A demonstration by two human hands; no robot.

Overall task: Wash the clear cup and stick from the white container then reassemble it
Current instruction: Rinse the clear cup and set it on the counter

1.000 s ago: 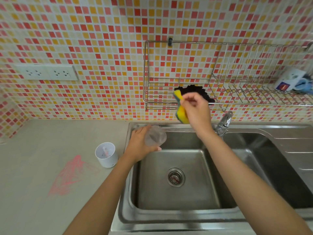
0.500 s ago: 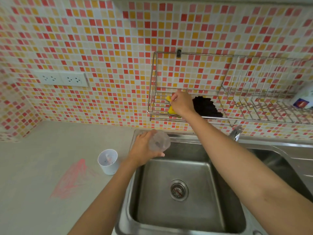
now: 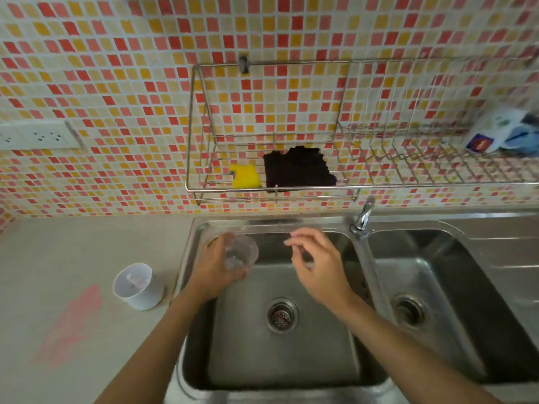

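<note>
My left hand (image 3: 214,271) grips the clear cup (image 3: 239,253) over the back left corner of the left sink basin (image 3: 280,360), its mouth tilted toward the right. My right hand (image 3: 316,265) hovers over the same basin just right of the cup, fingers loosely curled and apart, holding nothing that I can make out. The white container (image 3: 137,285) stands on the counter left of the sink, with a pinkish stick (image 3: 134,282) showing inside it. The yellow sponge (image 3: 246,176) lies in the wire wall rack (image 3: 350,188).
A black scrubbing cloth (image 3: 297,169) lies beside the sponge in the rack, and a white and blue packet (image 3: 495,134) sits at its right end. The tap (image 3: 363,218) stands between the two basins. A pink stain (image 3: 73,325) marks the counter. Wall sockets (image 3: 38,137) are at left.
My right hand carried the yellow sponge up, left it in the wire rack, and has come back down beside the cup. My left hand kept the cup over the sink.
</note>
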